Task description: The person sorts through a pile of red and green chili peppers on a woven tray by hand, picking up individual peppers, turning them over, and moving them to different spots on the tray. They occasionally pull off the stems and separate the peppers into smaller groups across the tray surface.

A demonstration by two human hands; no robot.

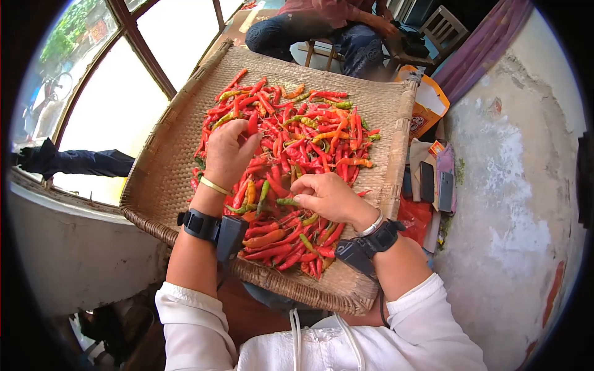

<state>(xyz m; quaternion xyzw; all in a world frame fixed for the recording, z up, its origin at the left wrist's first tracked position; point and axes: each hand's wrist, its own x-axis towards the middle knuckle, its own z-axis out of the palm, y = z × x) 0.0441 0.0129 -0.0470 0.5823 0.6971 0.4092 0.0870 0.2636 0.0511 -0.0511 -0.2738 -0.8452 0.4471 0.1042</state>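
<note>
Red, orange and green chili peppers [272,238] lie heaped on a large woven tray [154,167] with a raised rim. My left hand [228,151] is over the left part of the heap, its thumb and fingers closed on a red chili pepper [253,123] that points upward. Nearer the middle, my right hand [331,196] pinches a green chili pepper [287,201] just above the others. Both wrists wear black straps with boxy devices. Some fingertips of each hand are hidden.
Windows [99,105] and a dark folded umbrella [93,162] are on the left. Beyond the tray sits another person [328,25]. To the right are an orange carton [430,105], phones [445,191], a red bag [413,217] and a worn wall [507,185].
</note>
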